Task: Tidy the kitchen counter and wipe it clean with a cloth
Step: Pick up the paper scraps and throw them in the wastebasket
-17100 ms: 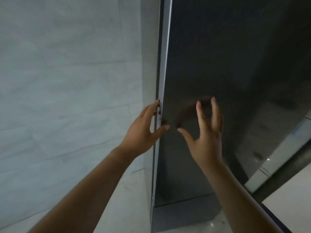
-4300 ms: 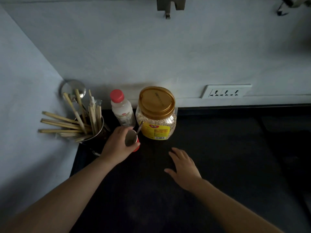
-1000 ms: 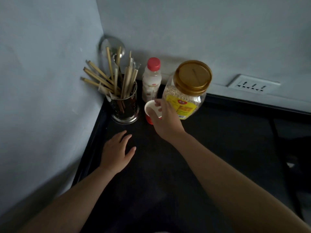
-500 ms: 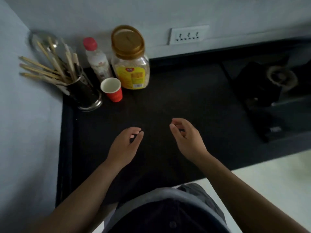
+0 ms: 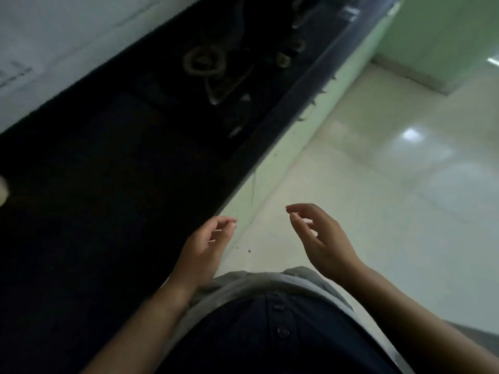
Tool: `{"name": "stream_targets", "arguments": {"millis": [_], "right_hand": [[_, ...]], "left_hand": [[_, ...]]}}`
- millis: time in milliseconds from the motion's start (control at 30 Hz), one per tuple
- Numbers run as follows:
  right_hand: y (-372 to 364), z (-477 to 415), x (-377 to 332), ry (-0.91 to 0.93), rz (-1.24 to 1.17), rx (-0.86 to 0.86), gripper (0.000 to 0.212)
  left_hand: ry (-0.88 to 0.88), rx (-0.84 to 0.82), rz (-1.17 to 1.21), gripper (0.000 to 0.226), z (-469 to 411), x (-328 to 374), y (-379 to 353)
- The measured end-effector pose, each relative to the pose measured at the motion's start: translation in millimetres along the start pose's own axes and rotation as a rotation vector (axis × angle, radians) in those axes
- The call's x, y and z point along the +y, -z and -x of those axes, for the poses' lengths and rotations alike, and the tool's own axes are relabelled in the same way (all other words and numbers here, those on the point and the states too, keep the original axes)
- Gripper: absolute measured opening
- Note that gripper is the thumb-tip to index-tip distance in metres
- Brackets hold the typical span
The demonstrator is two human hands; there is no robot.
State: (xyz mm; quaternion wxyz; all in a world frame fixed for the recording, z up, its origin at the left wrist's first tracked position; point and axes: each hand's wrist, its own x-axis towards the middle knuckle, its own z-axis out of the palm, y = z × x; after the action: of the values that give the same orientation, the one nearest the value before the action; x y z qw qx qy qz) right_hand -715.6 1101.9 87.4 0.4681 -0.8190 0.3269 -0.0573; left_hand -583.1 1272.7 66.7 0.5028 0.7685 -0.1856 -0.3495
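Two hands up in the air in front of the torso, both holding nothing. Left hand (image 5: pixel 204 248) has fingers loosely curled, thumb close to the fingertips with nothing between them - it hovers over the near edge of the counter (image 5: pixel 94 184) and touches nothing. Right hand (image 5: pixel 322 240) is looser, fingers half bent and slightly spread, palm turned toward the left hand, over the floor (image 5: pixel 378 171) and well apart from the counter. The gap between the hands shows only floor. The counter is one long black slab running diagonally from near left to far right, along the pale wall (image 5: pixel 67 28); its surface is very dark and blurred. Far along it sits one stove burner ring (image 5: pixel 204 60), with two small round shapes (image 5: pixel 283 59) just to its right, too blurred to name. One pale thing (image 5: pixel 2 191) is cut off at the left edge; cannot tell what it is. The floor is glossy light tile with one bright reflection (image 5: pixel 411 134), and dark specks (image 5: pixel 248 250) lie along the foot of the counter. A green wall (image 5: pixel 445 28) is far right. Near bottom, the person's dark buttoned shirt (image 5: pixel 270 341) and grey waistband (image 5: pixel 243 279) block the lower view - both forearms cross in front of them.
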Motion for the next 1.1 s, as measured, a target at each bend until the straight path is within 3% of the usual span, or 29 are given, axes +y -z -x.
{"name": "stream_targets", "arguments": {"millis": [167, 367, 700, 800, 933, 1100], "right_hand": [[59.6, 33.6, 59.2, -0.169, -0.103, 0.263, 0.046], [94.8, 37.2, 110.0, -0.398, -0.276, 0.510, 0.020], [188.7, -98.8, 149.4, -0.466, -0.261, 0.555, 0.019], [238.3, -159.4, 141.8, -0.431, -0.249, 0.597, 0.021], [289.0, -225.4, 136.7, -0.357, -0.237, 0.637, 0.031], [321.7, -276.5, 150.4, -0.337, -0.241, 0.608, 0.035]], "left_hand": [[-0.124, -0.197, -0.112, 0.027, -52.5, 49.0, -73.7], [-0.126, -0.419, -0.193, 0.023, -102.4, 71.6, -136.5], [-0.126, -0.536, -0.254, 0.011, -265.5, 147.1, -215.9], [-0.172, -0.547, -0.241, 0.027, -324.9, 196.8, -234.6], [-0.213, -0.534, -0.224, 0.024, -389.5, 245.7, -255.8], [-0.179, -0.506, -0.225, 0.035, -439.1, 262.0, -274.9]]}}
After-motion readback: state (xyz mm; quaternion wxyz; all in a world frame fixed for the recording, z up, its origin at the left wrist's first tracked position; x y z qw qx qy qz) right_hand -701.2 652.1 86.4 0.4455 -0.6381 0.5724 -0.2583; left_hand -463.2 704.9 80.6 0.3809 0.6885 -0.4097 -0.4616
